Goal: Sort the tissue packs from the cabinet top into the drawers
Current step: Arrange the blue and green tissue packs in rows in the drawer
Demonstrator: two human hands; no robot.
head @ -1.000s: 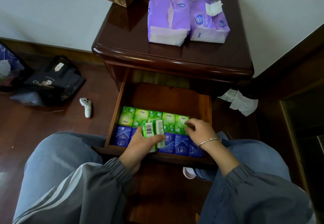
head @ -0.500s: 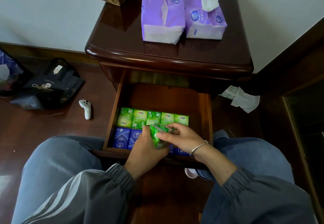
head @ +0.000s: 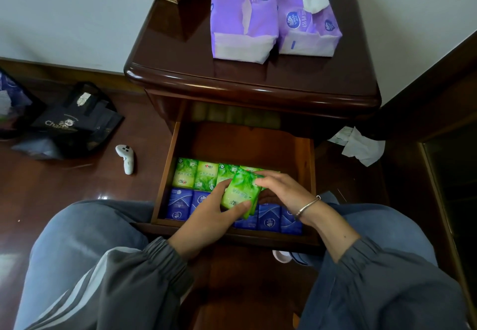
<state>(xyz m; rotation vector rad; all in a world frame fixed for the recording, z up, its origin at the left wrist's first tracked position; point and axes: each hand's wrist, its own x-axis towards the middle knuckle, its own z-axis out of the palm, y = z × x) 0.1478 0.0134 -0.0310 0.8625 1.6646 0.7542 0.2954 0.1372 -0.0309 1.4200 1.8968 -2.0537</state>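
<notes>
Two hands clamped the pack (head: pixel 241 192) over the drawer (head: pixel 312 169): left hand (head: pixel 206 218) round its near end, right hand (head: pixel 281 192) pinching the far. It seemed light, soft, slick; ends looked safest.

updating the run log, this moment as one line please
left hand: grips green pack | right hand: holds same pack | drawer: open, green row behind blue row | cabinet top: purple packs unsorted

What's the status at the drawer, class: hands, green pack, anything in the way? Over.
Left hand grips green tissue pack over open drawer; right hand holds its top corner. Green row and blue row beneath. Purple packs on cabinet top.
</notes>
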